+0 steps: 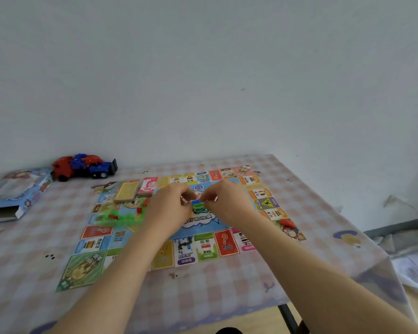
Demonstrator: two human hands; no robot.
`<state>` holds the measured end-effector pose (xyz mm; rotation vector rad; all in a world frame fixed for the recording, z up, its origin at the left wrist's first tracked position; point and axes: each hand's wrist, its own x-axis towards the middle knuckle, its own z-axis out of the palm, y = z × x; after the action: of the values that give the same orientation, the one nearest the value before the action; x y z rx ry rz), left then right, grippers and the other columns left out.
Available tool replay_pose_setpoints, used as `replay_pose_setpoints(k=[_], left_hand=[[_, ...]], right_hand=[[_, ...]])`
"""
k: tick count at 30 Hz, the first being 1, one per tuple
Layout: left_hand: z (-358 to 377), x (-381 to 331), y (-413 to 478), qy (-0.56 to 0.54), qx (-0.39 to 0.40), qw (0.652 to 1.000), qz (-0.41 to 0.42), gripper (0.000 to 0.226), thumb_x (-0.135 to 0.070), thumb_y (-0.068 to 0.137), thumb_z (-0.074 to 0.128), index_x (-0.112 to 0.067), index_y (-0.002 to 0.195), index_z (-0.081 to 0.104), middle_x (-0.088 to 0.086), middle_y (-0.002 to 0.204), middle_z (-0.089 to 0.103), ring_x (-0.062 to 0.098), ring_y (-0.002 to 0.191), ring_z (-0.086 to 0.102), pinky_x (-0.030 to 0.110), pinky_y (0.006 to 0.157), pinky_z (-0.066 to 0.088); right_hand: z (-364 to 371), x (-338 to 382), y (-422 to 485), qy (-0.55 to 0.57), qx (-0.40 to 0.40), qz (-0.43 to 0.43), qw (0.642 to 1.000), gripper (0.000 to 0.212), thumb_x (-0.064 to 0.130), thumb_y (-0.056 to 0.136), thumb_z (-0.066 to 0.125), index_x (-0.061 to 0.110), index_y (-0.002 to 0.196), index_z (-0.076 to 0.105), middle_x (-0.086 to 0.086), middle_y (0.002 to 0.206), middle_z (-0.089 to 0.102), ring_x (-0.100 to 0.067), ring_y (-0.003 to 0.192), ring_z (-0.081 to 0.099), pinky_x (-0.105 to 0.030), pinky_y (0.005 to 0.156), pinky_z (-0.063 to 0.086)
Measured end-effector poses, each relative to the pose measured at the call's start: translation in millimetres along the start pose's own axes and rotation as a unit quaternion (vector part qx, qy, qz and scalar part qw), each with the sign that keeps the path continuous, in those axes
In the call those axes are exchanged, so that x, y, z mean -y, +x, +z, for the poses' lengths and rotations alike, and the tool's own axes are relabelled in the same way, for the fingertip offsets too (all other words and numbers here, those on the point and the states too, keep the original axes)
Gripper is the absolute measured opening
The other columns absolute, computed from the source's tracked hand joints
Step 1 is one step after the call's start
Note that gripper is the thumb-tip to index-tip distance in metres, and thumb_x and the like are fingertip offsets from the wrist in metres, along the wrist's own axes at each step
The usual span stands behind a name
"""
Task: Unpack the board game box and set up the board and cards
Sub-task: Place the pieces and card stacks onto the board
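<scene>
The colourful game board (204, 249) lies unfolded flat on the checked tablecloth. My left hand (169, 204) and my right hand (223, 201) meet above the board's middle, fingers curled and pinching a small item between them that is too small to tell, possibly a clear packet. A yellow card stack (126, 192) sits on the board's far left part, with a pink-red stack (148, 184) beside it. Green and red plastic pieces (117, 218) lie in a loose heap on the board's left side. One red piece (286, 222) rests near the right edge.
The open blue game box (12, 191) lies at the table's far left edge. A red and blue toy truck (82, 166) stands against the wall behind the board. The table (323, 237) ends at right, with a dark leg (291, 319) and crumpled plastic sheeting (410, 266) on the floor.
</scene>
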<state>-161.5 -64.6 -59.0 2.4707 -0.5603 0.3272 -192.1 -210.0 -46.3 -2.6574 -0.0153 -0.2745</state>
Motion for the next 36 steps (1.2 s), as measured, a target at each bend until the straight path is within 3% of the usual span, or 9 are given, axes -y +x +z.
replay_pose_setpoints(k=[4, 9, 12, 15, 18, 23, 27, 32, 36], left_hand=[[-8, 7, 2, 0.058, 0.068, 0.996, 0.015, 0.019, -0.018, 0.085, 0.063, -0.025, 0.101, 0.069, -0.009, 0.102, 0.065, 0.006, 0.074, 0.054, 0.020, 0.067, 0.043], [-7, 11, 3, 0.077, 0.097, 0.992, 0.019, 0.016, -0.025, 0.088, 0.061, -0.025, 0.101, 0.070, -0.007, 0.100, 0.067, 0.010, 0.083, 0.061, 0.025, 0.073, 0.050], [-3, 13, 3, 0.075, 0.106, 0.991, 0.029, 0.014, -0.025, 0.088, 0.062, -0.025, 0.100, 0.070, -0.009, 0.100, 0.068, 0.007, 0.080, 0.057, 0.020, 0.072, 0.045], [-2, 15, 3, 0.066, 0.101, 0.992, 0.028, 0.011, -0.026, 0.088, 0.063, -0.025, 0.098, 0.069, -0.009, 0.100, 0.068, 0.007, 0.082, 0.058, 0.022, 0.075, 0.047], [-2, 15, 4, 0.051, 0.092, 0.994, 0.020, 0.009, -0.026, 0.090, 0.060, -0.024, 0.096, 0.066, -0.009, 0.099, 0.067, 0.009, 0.087, 0.061, 0.027, 0.078, 0.051], [0, 10, 3, 0.010, 0.055, 0.998, 0.011, 0.005, -0.023, 0.087, 0.063, -0.025, 0.090, 0.067, -0.010, 0.092, 0.068, 0.007, 0.081, 0.060, 0.024, 0.071, 0.048], [2, 5, 3, -0.040, 0.031, 0.999, -0.006, 0.009, -0.021, 0.083, 0.069, -0.026, 0.091, 0.069, -0.013, 0.088, 0.066, 0.004, 0.081, 0.059, 0.020, 0.071, 0.045], [7, -6, -2, -0.048, 0.020, 0.999, -0.004, 0.012, -0.021, 0.084, 0.068, -0.024, 0.095, 0.070, -0.014, 0.087, 0.063, 0.005, 0.084, 0.060, 0.014, 0.066, 0.042], [14, -15, -5, -0.063, 0.020, 0.998, -0.002, 0.015, -0.016, 0.083, 0.068, -0.022, 0.097, 0.071, -0.007, 0.097, 0.070, 0.007, 0.085, 0.062, 0.025, 0.078, 0.052]], right_hand=[[10, 4, 10, -0.017, 0.006, 0.005, 1.000, 0.027, 0.015, 0.088, 0.060, 0.025, 0.112, 0.069, 0.002, 0.109, 0.068, -0.016, 0.089, 0.062, -0.030, 0.077, 0.055], [21, 4, 15, -0.044, 0.027, 0.017, 0.999, 0.021, 0.024, 0.086, 0.065, 0.027, 0.106, 0.071, 0.000, 0.105, 0.067, -0.017, 0.088, 0.061, -0.032, 0.077, 0.056], [22, 1, 15, -0.045, 0.009, 0.021, 0.999, 0.018, 0.027, 0.087, 0.065, 0.024, 0.103, 0.071, 0.000, 0.105, 0.063, -0.015, 0.086, 0.056, -0.027, 0.073, 0.052], [22, -2, 15, -0.029, -0.007, 0.025, 0.999, 0.014, 0.027, 0.087, 0.066, 0.023, 0.099, 0.071, 0.001, 0.108, 0.059, -0.013, 0.088, 0.054, -0.026, 0.073, 0.048], [20, -7, 14, 0.031, -0.021, 0.039, 0.999, 0.010, 0.023, 0.087, 0.065, 0.021, 0.095, 0.071, 0.003, 0.102, 0.068, -0.013, 0.087, 0.062, -0.025, 0.074, 0.052], [13, -14, 9, 0.094, -0.046, 0.046, 0.993, 0.012, 0.020, 0.086, 0.067, 0.018, 0.096, 0.073, -0.001, 0.091, 0.072, -0.013, 0.078, 0.064, -0.026, 0.075, 0.055], [7, -18, 7, 0.091, -0.037, 0.054, 0.994, 0.015, 0.017, 0.087, 0.064, 0.021, 0.097, 0.074, 0.001, 0.091, 0.072, -0.009, 0.070, 0.059, -0.023, 0.071, 0.052], [-1, -25, 1, 0.054, 0.000, 0.071, 0.996, 0.018, 0.014, 0.086, 0.065, 0.021, 0.100, 0.075, 0.004, 0.096, 0.072, -0.007, 0.077, 0.060, -0.018, 0.070, 0.051], [0, -28, -2, 0.028, 0.000, 0.078, 0.997, 0.022, 0.019, 0.082, 0.071, 0.020, 0.103, 0.073, 0.002, 0.102, 0.071, -0.009, 0.084, 0.062, -0.023, 0.078, 0.054]])
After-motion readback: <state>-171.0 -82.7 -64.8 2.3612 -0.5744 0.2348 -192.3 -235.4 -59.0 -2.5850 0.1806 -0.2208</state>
